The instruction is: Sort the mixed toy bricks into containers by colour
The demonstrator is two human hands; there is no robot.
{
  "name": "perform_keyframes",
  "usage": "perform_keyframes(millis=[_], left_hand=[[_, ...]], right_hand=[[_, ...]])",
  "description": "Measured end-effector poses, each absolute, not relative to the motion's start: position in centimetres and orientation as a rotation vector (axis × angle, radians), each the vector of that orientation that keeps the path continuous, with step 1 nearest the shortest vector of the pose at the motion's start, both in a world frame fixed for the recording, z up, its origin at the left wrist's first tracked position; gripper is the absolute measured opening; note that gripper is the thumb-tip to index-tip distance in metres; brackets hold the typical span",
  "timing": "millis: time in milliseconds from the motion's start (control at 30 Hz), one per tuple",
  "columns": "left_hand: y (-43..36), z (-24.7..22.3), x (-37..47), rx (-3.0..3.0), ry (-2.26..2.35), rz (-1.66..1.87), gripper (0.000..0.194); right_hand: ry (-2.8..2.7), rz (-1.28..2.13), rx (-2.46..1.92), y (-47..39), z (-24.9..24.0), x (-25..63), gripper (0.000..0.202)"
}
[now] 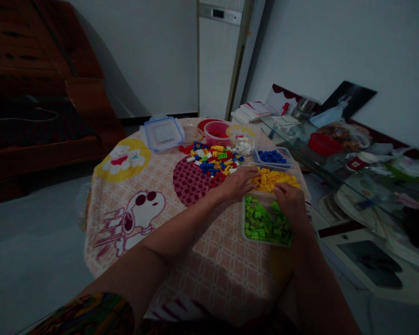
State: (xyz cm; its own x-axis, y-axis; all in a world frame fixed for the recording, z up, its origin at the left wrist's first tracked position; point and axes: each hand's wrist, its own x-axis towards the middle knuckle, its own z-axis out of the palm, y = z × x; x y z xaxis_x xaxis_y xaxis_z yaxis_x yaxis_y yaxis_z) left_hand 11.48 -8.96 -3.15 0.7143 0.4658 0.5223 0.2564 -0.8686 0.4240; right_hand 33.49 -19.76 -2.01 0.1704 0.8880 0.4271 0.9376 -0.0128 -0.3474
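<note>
Yellow toy bricks (270, 179) lie in a heap in a clear container on the right side of the round table. My left hand (240, 180) reaches over the heap's left edge, fingers stretched out and touching the bricks. At the heap's near right edge is my right hand (289, 200), fingers curled closed; whatever they grip is hidden. Below it, green bricks (261, 221) fill a clear tray, partly covered by my right hand and wrist. Blue bricks (271, 157) sit in another clear container just beyond the yellow ones.
Mixed bricks (216, 158) are spread at the table's centre. Behind them stand a pink-looking tub (217, 132) with red pieces, white bricks (243, 146) and a blue-rimmed lid (164, 133). A cluttered glass table (321, 163) is at the right, a wooden bench (87, 97) at the left.
</note>
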Motion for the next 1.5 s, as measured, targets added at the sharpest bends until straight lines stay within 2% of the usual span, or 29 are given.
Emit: perform_keyframes(millis=[100, 233, 400, 600, 967, 1300, 1500], left_hand=[[-9.5, -3.3, 12.0, 2.605, 0.537, 0.885, 0.036], [-8.0, -3.8, 11.2, 2.568, 0.740, 0.919, 0.034], [-5.7, -4.8, 9.2, 2.556, 1.102, 0.863, 0.044], [-5.6, -5.4, 8.5, 2.614, 1.223, 0.688, 0.053], [-5.4, -4.4, 8.4, 2.593, 1.196, 0.567, 0.033], [-5.3, -4.8, 8.7, 2.563, 1.131, 0.627, 0.040], [-5.4, -4.0, 8.4, 2.553, 1.162, 0.628, 0.027]], right_hand=[[-1.749, -0.147, -1.954, -19.8, -2.5, 33.8, 0.033], [-1.823, -0.183, -2.004, -19.7, -3.2, 33.7, 0.033], [-1.887, -0.232, -2.030, -19.7, -3.1, 33.4, 0.034], [-1.927, -0.234, -2.081, -19.8, -2.8, 33.2, 0.034], [-1.939, -0.279, -2.065, -19.8, -3.0, 33.2, 0.035], [-1.948, -0.276, -2.033, -19.7, -3.2, 33.4, 0.034], [-1.956, -0.276, -2.021, -19.8, -3.1, 33.3, 0.033]])
